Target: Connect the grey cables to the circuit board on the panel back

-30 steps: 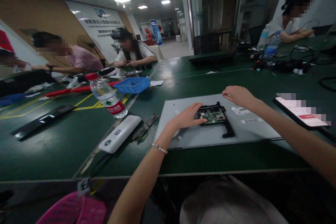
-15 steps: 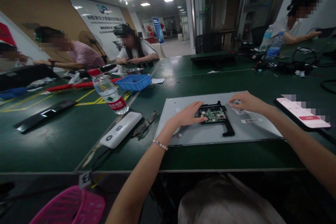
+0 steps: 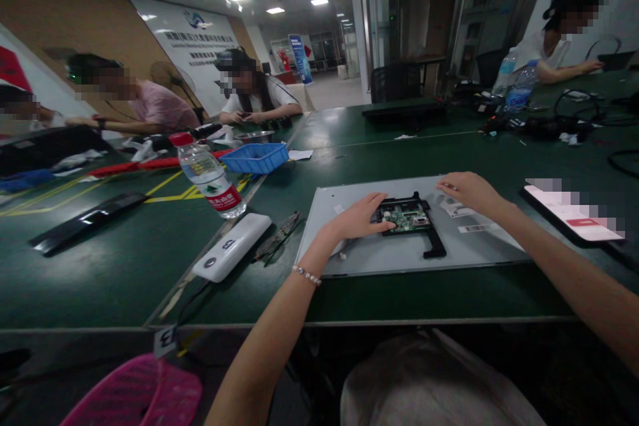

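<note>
A grey metal panel (image 3: 344,262) lies flat on the table before me, with a white barcode label (image 3: 473,228) on its right half. On the panel is a black bracket (image 3: 434,242) carrying a green circuit board (image 3: 407,220). My left hand (image 3: 357,218) rests over the bracket's left side, fingers spread, its thumb touching the board's front edge. Off to the right, above the panel, my right hand (image 3: 464,191) is pinched closed. Whatever lies between its fingertips is too small to make out. Below that hand is another label (image 3: 456,208), partly covered.
Left of the panel lie eyeglasses (image 3: 277,237), a white power bank (image 3: 232,249) and a water bottle (image 3: 213,180). Farther back stands a blue tray (image 3: 255,158). A lit phone (image 3: 572,215) is at the right. A pink basket (image 3: 134,393) sits below the table edge. Several people sit around.
My right hand has shifted slightly, its fingers now curled more tightly together. My left hand, the bracket and the circuit board stay where they were.
</note>
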The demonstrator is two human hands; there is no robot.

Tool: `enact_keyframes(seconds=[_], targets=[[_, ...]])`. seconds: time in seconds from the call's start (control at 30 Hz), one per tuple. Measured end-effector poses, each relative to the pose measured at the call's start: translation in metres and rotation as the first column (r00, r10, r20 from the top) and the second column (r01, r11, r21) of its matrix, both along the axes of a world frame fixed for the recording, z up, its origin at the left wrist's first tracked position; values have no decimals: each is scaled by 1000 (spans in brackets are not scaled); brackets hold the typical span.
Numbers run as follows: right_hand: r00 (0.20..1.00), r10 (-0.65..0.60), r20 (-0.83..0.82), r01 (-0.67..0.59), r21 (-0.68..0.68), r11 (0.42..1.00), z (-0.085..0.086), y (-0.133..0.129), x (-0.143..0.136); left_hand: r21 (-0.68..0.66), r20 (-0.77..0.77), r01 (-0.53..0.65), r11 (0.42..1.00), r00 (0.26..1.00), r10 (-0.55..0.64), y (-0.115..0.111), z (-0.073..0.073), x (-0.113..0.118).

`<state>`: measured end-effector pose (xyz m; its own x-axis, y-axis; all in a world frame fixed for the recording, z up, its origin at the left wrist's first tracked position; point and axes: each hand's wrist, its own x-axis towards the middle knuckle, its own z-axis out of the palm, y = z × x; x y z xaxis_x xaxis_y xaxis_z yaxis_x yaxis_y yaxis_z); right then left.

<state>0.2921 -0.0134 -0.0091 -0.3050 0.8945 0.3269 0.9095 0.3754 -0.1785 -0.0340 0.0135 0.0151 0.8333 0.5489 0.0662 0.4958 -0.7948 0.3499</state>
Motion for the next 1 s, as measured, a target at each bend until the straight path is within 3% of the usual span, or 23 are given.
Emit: enact_keyframes(seconds=[0.17, 0.4, 0.53, 0.73, 1.0], targets=[[999, -20, -27, 22, 84, 996, 10, 1, -11, 9, -7, -9, 1000, 1000, 9, -2, 1, 0], [983, 16, 180, -28, 61, 998, 31, 7, -65, 27, -4, -7, 1000, 1000, 8, -2, 0, 0], [961, 40, 275, -50, 30, 998, 26, 10, -87, 46, -6, 4, 999, 1000, -4, -1, -2, -1], [967, 78, 243, -76, -18, 997, 9, 13, -83, 62, -23, -4, 998, 1000, 6, 0, -4, 0], [981, 122, 151, -115, -58, 992, 5, 17, -71, 56, -22, 11, 998, 1000, -10, -2, 0, 1]])
